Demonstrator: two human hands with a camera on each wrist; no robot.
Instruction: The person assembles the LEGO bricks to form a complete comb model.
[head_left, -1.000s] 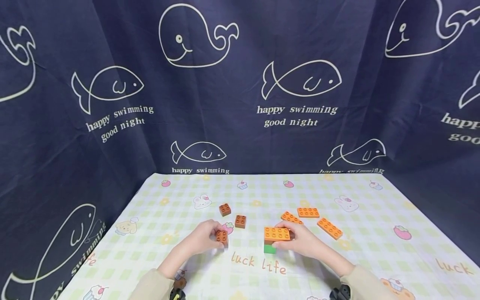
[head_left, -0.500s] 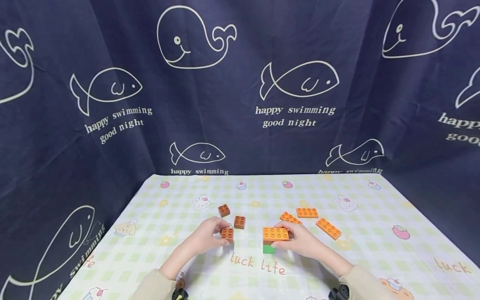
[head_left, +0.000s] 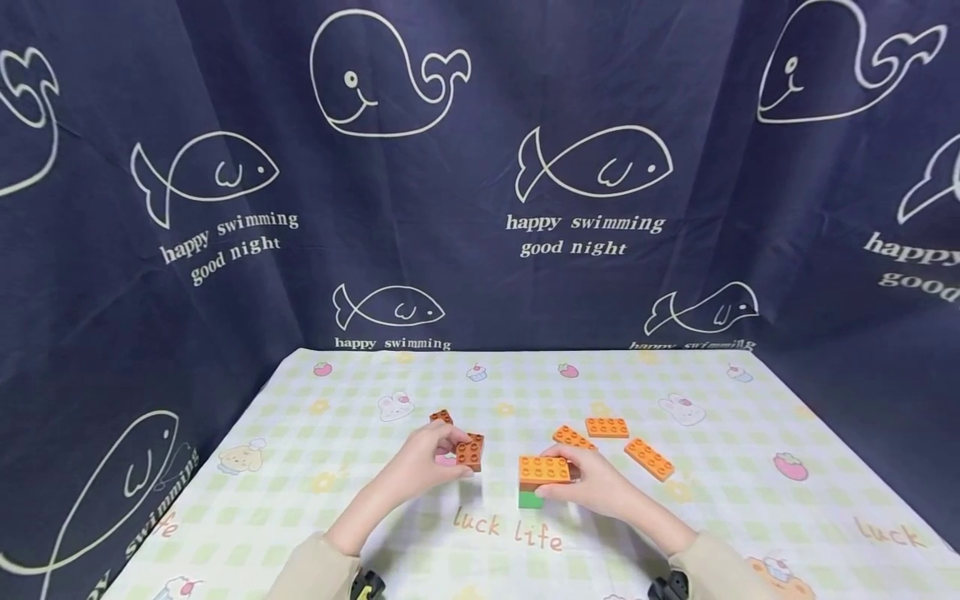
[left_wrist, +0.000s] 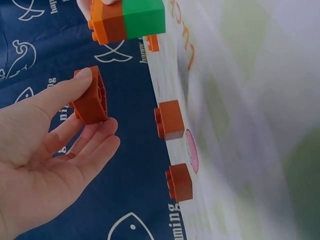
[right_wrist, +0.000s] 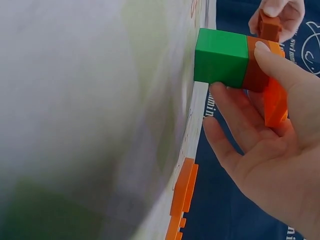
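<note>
My left hand [head_left: 426, 460] pinches a brown toy building brick [left_wrist: 90, 100] between thumb and fingers, off the table. My right hand [head_left: 596, 485] grips an upright stack, with the thumb on its brown brick [right_wrist: 256, 70]. The stack has a green brick [right_wrist: 221, 59] at the bottom, brown in the middle and a long orange brick [head_left: 543, 469] on top, which juts out to the right. The held brown brick is to the left of the stack, apart from it. Beyond my left hand lie two more brown bricks, one at the back [head_left: 441, 416] and one nearer [left_wrist: 171, 120], both partly hidden in the head view.
Behind my right hand lie three loose orange bricks: one angled [head_left: 573, 437], one at the back [head_left: 607, 427] and one to the right [head_left: 649, 459]. A checked, printed cloth [head_left: 360, 542] covers the table. A dark blue curtain [head_left: 480, 183] hangs behind it.
My left hand has lifted the brown brick and brought it rightward, closer to the stack. My right hand keeps its hold on the stack, almost still.
</note>
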